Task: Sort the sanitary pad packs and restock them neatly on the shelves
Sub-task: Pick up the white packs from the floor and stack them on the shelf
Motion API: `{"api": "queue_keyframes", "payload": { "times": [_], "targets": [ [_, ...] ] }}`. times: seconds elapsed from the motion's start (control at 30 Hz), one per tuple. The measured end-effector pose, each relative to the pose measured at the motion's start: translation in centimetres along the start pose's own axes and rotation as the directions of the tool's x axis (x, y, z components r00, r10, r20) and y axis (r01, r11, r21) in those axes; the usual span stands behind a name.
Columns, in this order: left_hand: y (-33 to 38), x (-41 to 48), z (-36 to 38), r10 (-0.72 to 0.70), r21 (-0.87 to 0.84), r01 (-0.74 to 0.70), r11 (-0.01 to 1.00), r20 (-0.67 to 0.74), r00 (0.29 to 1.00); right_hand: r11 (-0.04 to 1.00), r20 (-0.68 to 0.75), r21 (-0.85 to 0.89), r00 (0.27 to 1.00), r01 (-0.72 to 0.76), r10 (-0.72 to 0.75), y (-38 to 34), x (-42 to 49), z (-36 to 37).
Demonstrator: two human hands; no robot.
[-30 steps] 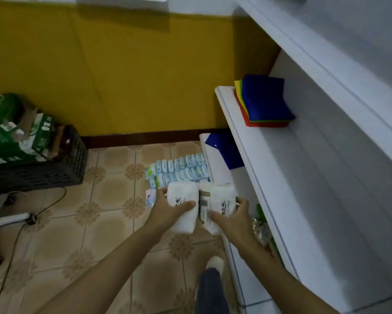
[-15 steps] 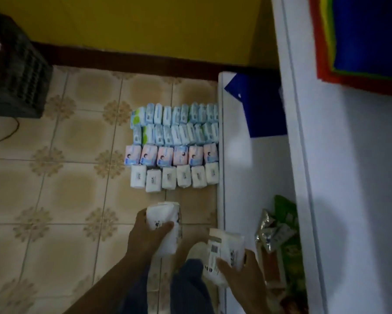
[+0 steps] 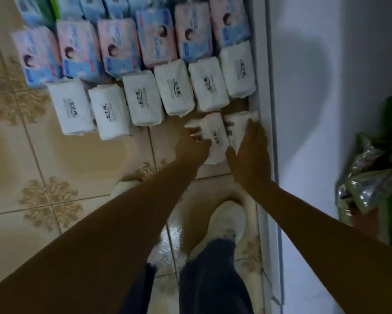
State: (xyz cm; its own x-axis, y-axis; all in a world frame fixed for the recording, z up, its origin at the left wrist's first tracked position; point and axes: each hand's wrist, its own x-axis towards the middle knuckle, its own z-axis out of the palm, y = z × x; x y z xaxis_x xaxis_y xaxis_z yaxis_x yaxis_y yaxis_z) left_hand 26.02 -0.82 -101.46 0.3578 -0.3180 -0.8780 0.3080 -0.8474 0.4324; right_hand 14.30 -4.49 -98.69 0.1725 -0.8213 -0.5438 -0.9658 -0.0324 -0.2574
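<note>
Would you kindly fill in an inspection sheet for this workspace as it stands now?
Surface: patterned tiled floor.
Job's things: row of six white packs; pink-blue packs behind them; blue packs at the top edge.
Clutter: green and silver packets on the lower shelf.
Hands: left hand grips the left held pack; right hand grips the right held pack, side by side near the shelf base.
Cables: nothing seen.
Surroundings: white shelf unit; person's pale shoe.

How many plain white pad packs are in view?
8. Six white packs form a row on the floor; two nearer, by the shelf: one in the left hand, one in the right hand. More may lie off-frame.
</note>
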Motion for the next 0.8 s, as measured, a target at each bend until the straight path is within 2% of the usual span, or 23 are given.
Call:
{"api": "queue_keyframes", "payload": {
  "times": [0.07,0.1,0.13,0.17,0.2,0.23,0.27,0.3,0.33,0.4,0.43,0.5,0.57,0.6,0.63,0.67,0.7,0.77,0.8],
  "targets": [
    [0.1,0.8,0.7,0.008,0.018,-0.007,1.0,-0.024,1.0,0.989,-0.117,-0.084,0.985,0.12,-0.129,0.8,0.1,0.7],
    [0.1,0.9,0.9,0.012,0.01,-0.012,1.0,-0.026,1.0,0.99,-0.185,-0.077,0.974,0.118,-0.131,1.1,-0.2,0.8],
    [0.0,1.1,1.0,0.01,0.002,-0.01,1.0,-0.016,1.0,0.999,-0.215,-0.002,0.975,0.054,-0.053,1.4,-0.5,1.0],
    [-0.2,1.4,1.1,-0.005,-0.006,0.005,1.0,-0.004,1.0,0.987,-0.186,0.136,0.977,-0.084,0.108,1.7,-0.8,1.2],
    [-0.3,1.7,1.1,-0.031,-0.01,0.031,0.999,0.004,1.0,0.907,-0.075,0.316,0.945,-0.28,0.318,1.8,-0.9,1.5],
    [-0.4,1.9,1.1,-0.055,-0.013,0.055,0.998,0.011,0.998,0.751,0.101,0.453,0.865,-0.48,0.492,2.1,-0.8,2.1],
    [-0.4,2.1,1.0,-0.067,-0.026,0.067,0.997,0.024,0.997,0.591,0.267,0.526,0.779,-0.611,0.568,2.3,-0.7,2.5],
    [-0.4,2.4,0.9,-0.068,-0.062,0.07,0.996,0.046,0.997,0.505,0.376,0.552,0.738,-0.664,0.56,2.3,-0.4,2.7],
    [-0.2,2.4,0.9,-0.057,-0.123,0.067,0.99,0.079,0.995,0.491,0.417,0.568,0.745,-0.661,0.521,2.2,0.0,2.6],
    [0.3,1.8,0.3,-0.03,-0.227,0.065,0.972,0.153,0.988,0.542,0.392,0.603,0.809,-0.586,0.439,1.9,0.8,1.8],
    [0.4,1.2,-0.3,-0.033,-0.22,0.07,0.973,0.169,0.985,0.568,0.391,0.599,0.826,-0.564,0.407,1.6,0.9,1.1],
    [0.4,-0.2,-2.2,-0.047,-0.093,0.063,0.994,0.169,0.984,0.651,0.399,0.526,0.835,-0.547,0.379,1.3,0.6,-0.5],
    [0.3,-2.7,-4.4,0.038,0.191,-0.076,0.979,0.192,0.981,0.751,0.389,0.425,0.851,-0.506,0.353,0.8,-1.0,-2.2],
    [0.4,-4.5,-5.6,0.124,0.369,-0.201,0.907,0.221,0.967,0.825,0.362,0.356,0.879,-0.439,0.311,0.3,-2.3,-3.3],
    [0.6,-6.4,-6.7,0.223,0.52,-0.326,0.789,0.251,0.942,0.91,0.316,0.266,0.92,-0.319,0.23,-0.4,-3.9,-4.8],
    [1.3,-8.7,-7.8,0.339,0.625,-0.434,0.649,0.272,0.9,0.976,0.249,0.152,0.962,-0.156,0.115,-1.3,-5.6,-6.4],
    [2.1,-10.8,-8.9,0.463,0.69,-0.522,0.501,0.296,0.836,0.999,0.176,0.04,0.984,0.014,-0.021,-2.3,-7.3,-8.3],
    [4.1,-14.7,-11.0,0.65,0.765,-0.619,0.179,0.38,0.658,0.946,0.096,-0.163,0.959,0.281,-0.268,-4.4,-10.1,-12.3],
    [5.3,-16.6,-12.1,0.694,0.775,-0.63,0.042,0.431,0.577,0.889,0.067,-0.254,0.924,0.381,-0.377,-5.4,-11.3,-14.2]
  ]
}}
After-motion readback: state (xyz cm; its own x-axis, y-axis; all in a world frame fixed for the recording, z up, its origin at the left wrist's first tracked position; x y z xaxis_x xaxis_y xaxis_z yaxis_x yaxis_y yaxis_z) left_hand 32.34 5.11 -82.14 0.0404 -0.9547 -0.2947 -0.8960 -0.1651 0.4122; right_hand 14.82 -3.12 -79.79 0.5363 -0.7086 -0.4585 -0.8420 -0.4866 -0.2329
